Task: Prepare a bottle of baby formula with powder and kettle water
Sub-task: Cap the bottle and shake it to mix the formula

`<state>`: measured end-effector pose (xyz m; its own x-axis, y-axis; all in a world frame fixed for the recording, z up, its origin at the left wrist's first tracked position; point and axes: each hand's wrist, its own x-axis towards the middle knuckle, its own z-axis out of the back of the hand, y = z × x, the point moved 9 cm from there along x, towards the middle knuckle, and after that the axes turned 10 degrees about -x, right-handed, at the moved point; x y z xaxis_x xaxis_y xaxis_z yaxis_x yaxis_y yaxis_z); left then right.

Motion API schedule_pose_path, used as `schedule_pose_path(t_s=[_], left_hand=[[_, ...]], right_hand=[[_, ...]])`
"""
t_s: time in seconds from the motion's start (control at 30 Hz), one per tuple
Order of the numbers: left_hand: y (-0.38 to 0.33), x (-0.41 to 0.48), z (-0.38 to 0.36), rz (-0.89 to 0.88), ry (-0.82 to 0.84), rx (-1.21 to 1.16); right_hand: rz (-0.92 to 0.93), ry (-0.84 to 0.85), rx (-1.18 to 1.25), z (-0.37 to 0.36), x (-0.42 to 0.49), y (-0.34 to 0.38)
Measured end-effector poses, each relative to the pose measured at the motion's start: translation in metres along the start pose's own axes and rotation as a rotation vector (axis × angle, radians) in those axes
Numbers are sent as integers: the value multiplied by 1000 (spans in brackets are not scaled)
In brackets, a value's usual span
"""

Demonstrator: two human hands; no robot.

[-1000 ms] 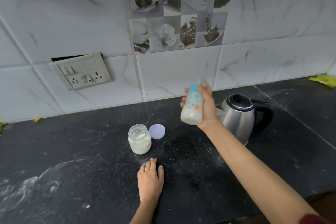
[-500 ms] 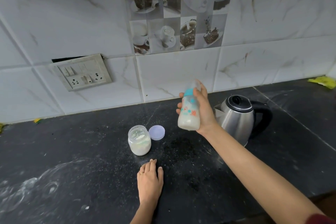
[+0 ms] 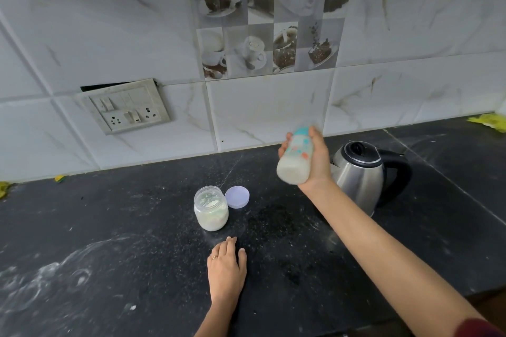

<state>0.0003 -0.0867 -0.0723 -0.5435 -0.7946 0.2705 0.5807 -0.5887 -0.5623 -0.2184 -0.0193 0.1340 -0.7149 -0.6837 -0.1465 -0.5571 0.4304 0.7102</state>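
Bottle (image 3: 294, 165) milky, tilted, gripped by right hand (image 3: 319, 164) above counter (image 3: 109, 227), near kettle (image 3: 361, 175) | left hand (image 3: 226, 268) flat, empty | jar (image 3: 210, 209) open, lid (image 3: 237, 197) beside | filled; mixing likely (bottle blurred); jar unclosed

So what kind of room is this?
Most likely a home kitchen: a dark stone counter, a steel electric kettle, and wall tiles picturing coffee cups.
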Motion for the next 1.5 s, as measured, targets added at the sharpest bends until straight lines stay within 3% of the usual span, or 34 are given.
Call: schedule_pose_path(t_s=[0.1, 0.27, 0.4, 0.53, 0.7, 0.83, 0.97, 1.1, 1.27, 1.4, 1.5], left_hand=[[-1, 1, 1, -12, 1, 3], [-2, 0, 0, 7, 14, -4], [-1, 1, 0, 4, 13, 3], [-3, 1, 2, 5, 14, 4], [-4, 1, 4, 0, 12, 8], [-7, 0, 6, -5, 11, 7], [-6, -1, 8, -7, -9, 4], [-8, -1, 7, 3, 9, -5], [-4, -1, 8, 23, 7, -3], [-6, -1, 7, 19, 17, -9], [-5, -1, 8, 22, 11, -11]], right_hand=[[36, 83, -61, -6, -11, -3], [28, -57, 73, 1, 1, 12], [15, 59, -58, 0, -10, -5], [30, -68, 27, 5, -2, 13], [27, 72, -81, -3, -13, 0], [34, -18, 39, -4, -6, 15], [28, 68, -69, -7, -14, 2], [22, -51, 11, -5, -6, 14], [14, 36, -49, -3, -18, -5], [41, -63, 69, -3, -8, 14], [21, 22, 12, -4, -12, 4]])
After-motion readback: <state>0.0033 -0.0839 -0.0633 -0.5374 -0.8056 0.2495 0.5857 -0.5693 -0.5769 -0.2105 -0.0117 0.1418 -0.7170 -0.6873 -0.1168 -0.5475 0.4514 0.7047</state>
